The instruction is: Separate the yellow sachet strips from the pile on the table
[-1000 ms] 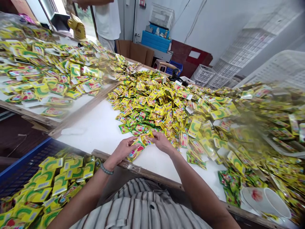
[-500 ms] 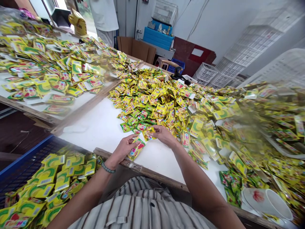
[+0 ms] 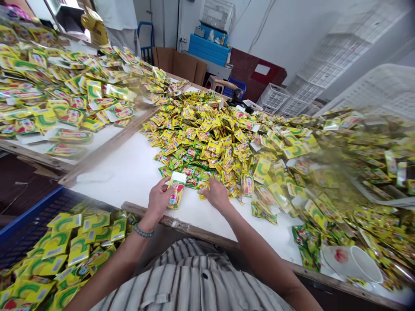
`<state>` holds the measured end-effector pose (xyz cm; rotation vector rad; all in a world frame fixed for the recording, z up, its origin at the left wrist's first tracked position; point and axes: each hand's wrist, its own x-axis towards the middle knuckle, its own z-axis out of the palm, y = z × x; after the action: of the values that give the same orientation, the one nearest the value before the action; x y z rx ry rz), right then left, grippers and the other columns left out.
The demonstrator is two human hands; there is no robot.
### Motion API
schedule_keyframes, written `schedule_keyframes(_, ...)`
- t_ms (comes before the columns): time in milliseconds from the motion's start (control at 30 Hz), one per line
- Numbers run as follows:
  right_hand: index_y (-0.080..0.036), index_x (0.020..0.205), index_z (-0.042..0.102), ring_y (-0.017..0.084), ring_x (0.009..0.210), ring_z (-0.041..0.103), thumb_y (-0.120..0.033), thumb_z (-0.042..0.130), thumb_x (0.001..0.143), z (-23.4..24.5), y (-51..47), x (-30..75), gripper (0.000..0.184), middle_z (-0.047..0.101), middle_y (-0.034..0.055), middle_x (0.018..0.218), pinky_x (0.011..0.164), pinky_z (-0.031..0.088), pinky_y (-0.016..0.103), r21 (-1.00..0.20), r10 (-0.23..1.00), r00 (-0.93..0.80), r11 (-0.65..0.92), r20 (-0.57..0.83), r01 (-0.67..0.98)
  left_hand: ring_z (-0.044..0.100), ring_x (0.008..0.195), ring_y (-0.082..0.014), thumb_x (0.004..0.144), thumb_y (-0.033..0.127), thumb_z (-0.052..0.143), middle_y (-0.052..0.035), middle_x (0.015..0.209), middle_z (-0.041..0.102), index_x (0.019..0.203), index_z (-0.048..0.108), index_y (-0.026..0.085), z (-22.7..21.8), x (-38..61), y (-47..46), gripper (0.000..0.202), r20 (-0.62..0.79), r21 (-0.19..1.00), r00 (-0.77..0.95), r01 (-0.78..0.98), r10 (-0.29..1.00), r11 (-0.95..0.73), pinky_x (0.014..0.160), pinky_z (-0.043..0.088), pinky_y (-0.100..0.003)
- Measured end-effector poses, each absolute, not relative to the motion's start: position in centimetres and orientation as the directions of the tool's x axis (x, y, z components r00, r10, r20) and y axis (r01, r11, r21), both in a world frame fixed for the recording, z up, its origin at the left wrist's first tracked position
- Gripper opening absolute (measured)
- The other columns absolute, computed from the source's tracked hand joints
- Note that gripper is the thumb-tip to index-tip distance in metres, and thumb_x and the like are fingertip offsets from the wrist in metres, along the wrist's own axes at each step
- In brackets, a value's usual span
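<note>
My left hand (image 3: 159,198) grips a small yellow-and-green carton (image 3: 176,194) with a red fruit print, its white end flap standing up and away from me. To the right of it, my right hand (image 3: 216,194) is at the near edge of a heap of small shiny packets (image 3: 210,134). Its fingers are closed on a small yellow packet (image 3: 202,195), which they partly cover. Green packets (image 3: 191,170) lie just beyond both hands. The carton and the right hand are apart.
A blue crate (image 3: 19,231) of closed cartons stands at my lower left. More cartons (image 3: 94,90) cover the table beyond a wooden strip (image 3: 106,144). A white cup (image 3: 353,261) sits at the lower right. Another person (image 3: 118,21) stands at the far left.
The carton has moved left and turned more upright in my left hand. My right hand has drawn away from its open end towards the heap's near edge. The view has shifted slightly.
</note>
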<state>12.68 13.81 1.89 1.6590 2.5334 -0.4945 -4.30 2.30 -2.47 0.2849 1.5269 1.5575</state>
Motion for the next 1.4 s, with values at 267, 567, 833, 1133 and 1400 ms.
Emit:
schedule_keyframes(267, -0.019, 0.092, 0.064, 0.017, 0.069, 0.057, -0.033, 0.061, 0.08, 2.2, 14.8, 11.0, 0.019, 0.063, 0.0001, 0.075, 0.061, 0.04, 0.027, -0.549, 0.837, -0.497, 0.309, -0.231, 0.777, 0.065, 0.061, -0.0169, 0.065, 0.047, 0.076, -0.0006, 0.072, 0.071, 0.119, 0.059, 0.014, -2.5, -4.5, 2.4, 0.065, -0.392, 0.893, -0.668, -0.442, 0.632, 0.088, 0.057, 0.052, -0.026)
schedule_keyframes(567, -0.02, 0.088, 0.066, 0.017, 0.073, 0.057, -0.02, 0.073, 0.071, 2.0, 15.2, 11.2, 0.018, 0.066, 0.0013, 0.079, 0.064, 0.039, 0.025, -0.45, 0.674, -0.648, 0.485, -0.354, 0.75, 0.06, 0.052, -0.015, 0.057, 0.047, 0.082, 0.0036, 0.059, 0.065, 0.114, 0.061, 0.012, -2.0, -4.4, 2.4, 0.07, -0.41, 0.881, -0.604, -0.457, 0.684, 0.125, 0.05, 0.046, -0.024)
schedule_keyframes(833, -0.016, 0.087, 0.063, 0.014, 0.068, 0.056, -0.034, 0.064, 0.082, 4.1, 15.7, 13.6, 0.019, 0.063, -0.0009, 0.074, 0.061, 0.04, 0.023, -0.706, 0.747, -0.58, 0.217, -0.325, 0.674, 0.064, 0.058, -0.0174, 0.049, 0.045, 0.086, 0.0014, 0.061, 0.068, 0.112, 0.065, 0.01, -1.8, -4.1, 2.8, 0.075, -0.472, 0.847, -0.498, -0.486, 0.727, 0.217, 0.055, 0.048, -0.026)
schedule_keyframes(1133, -0.017, 0.084, 0.07, 0.016, 0.083, 0.058, -0.017, 0.08, 0.068, 2.3, 16.0, 8.8, 0.019, 0.068, 0.0018, 0.083, 0.073, 0.039, 0.024, -0.48, 0.595, -0.739, 0.572, -0.316, 0.665, 0.064, 0.055, -0.017, 0.051, 0.043, 0.086, 0.0026, 0.059, 0.068, 0.117, 0.064, 0.011, -2.1, -4.5, 2.6, 0.077, -0.462, 0.849, -0.507, -0.491, 0.727, 0.196, 0.054, 0.049, -0.026)
schedule_keyframes(1400, -0.018, 0.093, 0.059, 0.011, 0.049, 0.031, -0.04, 0.06, 0.083, 3.6, 15.4, 12.2, 0.024, 0.033, -0.0082, 0.054, 0.048, 0.024, 0.024, -0.719, 0.92, -0.386, 0.225, -0.066, 0.657, 0.069, 0.071, -0.0207, 0.056, 0.048, 0.084, -0.0056, 0.081, 0.077, 0.121, 0.064, 0.011, -2.5, -3.9, 2.7, 0.078, -0.458, 0.858, -0.329, -0.407, 0.826, 0.314, 0.068, 0.053, -0.03)
